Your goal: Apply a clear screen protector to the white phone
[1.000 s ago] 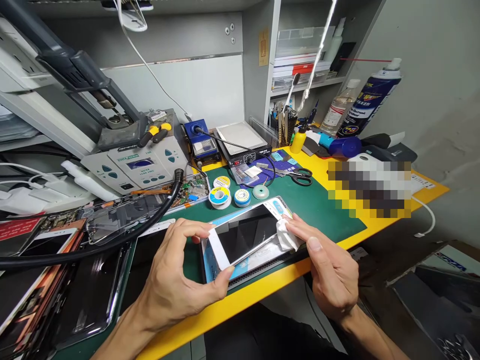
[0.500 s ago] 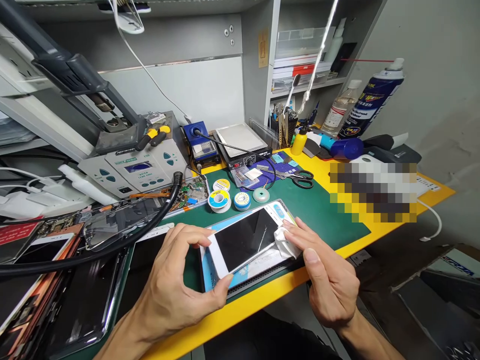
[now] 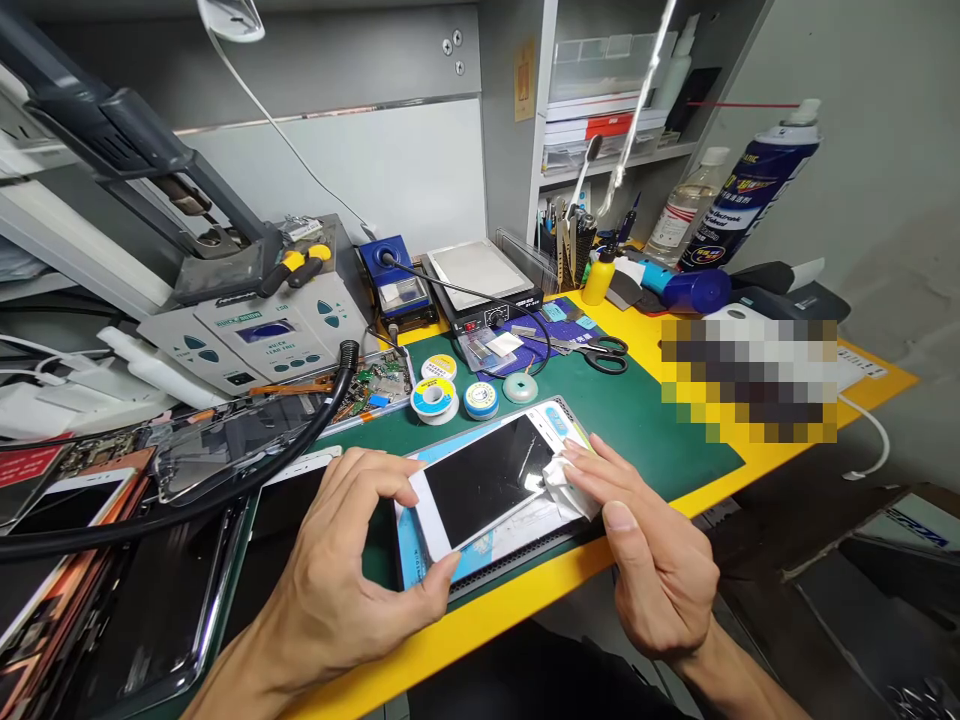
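A white-framed smartphone (image 3: 487, 480) with a dark screen lies tilted on a flat blue-and-white pad (image 3: 409, 550). My left hand (image 3: 352, 560) grips the phone's near-left end, thumb at the lower corner and fingers at the upper one. Under the fingertips of my right hand (image 3: 652, 550) is a crumpled white tissue (image 3: 568, 487), pressed against the phone's right end and lower edge. The right thumb stays apart from the tissue. Light streaks show on the screen close to the tissue.
Solder spools (image 3: 433, 398) stand behind the phone on the green mat (image 3: 645, 420). Scissors (image 3: 604, 354) lie farther back. A thick black hose (image 3: 300, 440) crosses the left side above stacked phone parts. A hot-air station (image 3: 262, 335) stands behind, spray can (image 3: 750, 190) at right.
The view has shifted slightly. The tissue has moved a little at the screen's right end, and the streak there looks shorter. My left hand keeps its grip on the phone.
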`<state>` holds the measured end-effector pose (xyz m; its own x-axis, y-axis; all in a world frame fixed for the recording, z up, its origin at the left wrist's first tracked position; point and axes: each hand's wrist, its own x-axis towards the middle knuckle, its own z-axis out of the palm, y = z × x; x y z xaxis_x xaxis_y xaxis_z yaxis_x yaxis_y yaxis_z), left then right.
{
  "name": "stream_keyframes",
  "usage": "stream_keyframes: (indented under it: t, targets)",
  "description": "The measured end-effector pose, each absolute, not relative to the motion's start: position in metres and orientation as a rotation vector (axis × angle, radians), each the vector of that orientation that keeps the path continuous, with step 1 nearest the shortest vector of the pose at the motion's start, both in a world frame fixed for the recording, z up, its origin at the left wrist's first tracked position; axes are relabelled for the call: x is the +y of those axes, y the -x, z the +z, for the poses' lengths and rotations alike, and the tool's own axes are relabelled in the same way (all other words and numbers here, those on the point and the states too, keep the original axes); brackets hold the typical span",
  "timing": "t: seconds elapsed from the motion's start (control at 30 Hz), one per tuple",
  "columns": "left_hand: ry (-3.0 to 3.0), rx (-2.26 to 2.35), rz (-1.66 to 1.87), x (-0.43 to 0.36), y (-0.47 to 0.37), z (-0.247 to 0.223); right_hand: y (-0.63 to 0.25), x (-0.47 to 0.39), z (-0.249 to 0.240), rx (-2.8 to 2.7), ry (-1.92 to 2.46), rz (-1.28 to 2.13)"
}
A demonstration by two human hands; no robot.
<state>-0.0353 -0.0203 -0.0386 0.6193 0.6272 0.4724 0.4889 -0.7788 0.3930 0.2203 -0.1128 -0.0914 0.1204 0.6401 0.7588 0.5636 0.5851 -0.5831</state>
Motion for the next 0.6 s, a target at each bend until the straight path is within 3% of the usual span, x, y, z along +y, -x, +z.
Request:
stream_keyframes:
  t: [0.6]
  targets:
    - [-2.633,0.907,0.892,-0.0201,0.0337,-0.0362,-0.2196,-0.1119,-0.0911,-1.532,1.057,0.066]
